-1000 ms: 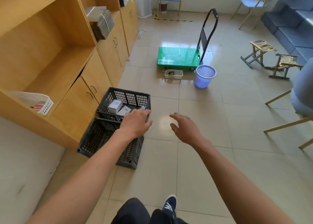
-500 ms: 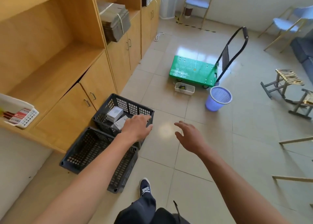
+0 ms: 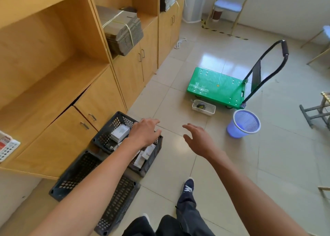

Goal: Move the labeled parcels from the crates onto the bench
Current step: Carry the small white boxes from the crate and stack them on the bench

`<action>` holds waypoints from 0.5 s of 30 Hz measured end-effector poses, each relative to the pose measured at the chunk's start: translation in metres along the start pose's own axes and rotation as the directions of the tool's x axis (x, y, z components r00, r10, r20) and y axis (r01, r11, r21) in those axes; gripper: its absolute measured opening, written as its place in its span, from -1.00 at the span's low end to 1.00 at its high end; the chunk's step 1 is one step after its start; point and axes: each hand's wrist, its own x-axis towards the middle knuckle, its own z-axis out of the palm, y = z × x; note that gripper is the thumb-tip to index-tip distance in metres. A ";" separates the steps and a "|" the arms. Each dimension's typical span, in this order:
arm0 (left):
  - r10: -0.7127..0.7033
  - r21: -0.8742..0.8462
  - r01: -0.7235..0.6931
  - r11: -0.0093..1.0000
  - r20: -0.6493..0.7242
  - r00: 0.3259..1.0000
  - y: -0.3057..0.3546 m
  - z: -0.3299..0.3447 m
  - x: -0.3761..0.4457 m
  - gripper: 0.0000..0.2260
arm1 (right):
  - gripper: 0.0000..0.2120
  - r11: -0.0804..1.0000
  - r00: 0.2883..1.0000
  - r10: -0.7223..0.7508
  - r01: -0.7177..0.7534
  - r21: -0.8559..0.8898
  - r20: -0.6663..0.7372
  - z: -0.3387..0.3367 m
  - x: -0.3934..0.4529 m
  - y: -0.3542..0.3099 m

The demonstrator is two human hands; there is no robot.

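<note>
Left grip (image 3: 145, 134), fingers relaxed and holding nothing, hovers over crate (image 3: 114, 121) parcels (image 3: 120, 132).

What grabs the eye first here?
Two bare arms reach out from the bottom edge, the left hand open over a black crate holding white parcels, the right hand open above bare floor. Beyond them, a bright green cart stands on the tiles beside a purple basket.

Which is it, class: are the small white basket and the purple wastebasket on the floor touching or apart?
Apart. The head view shows bare floor tile between the white basket, by the green cart, and the purple wastebasket.
</note>
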 end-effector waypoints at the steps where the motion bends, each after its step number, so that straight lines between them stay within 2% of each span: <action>1: -0.029 -0.001 0.029 1.000 0.008 1.000 0.003 0.000 0.013 -0.54 | -0.57 1.000 1.000 -0.014 0.014 0.001 0.012 -0.005 0.016 0.010; 8: -0.246 -0.110 0.246 0.963 0.013 0.969 0.003 0.001 0.071 -0.55 | -0.56 0.981 0.969 -0.180 0.189 -0.038 0.172 -0.028 0.128 0.051; 15: -0.549 -0.291 0.522 0.802 -0.013 0.836 -0.057 0.004 0.071 -0.56 | -0.54 0.886 0.838 -0.396 0.456 -0.081 0.376 -0.007 0.223 0.000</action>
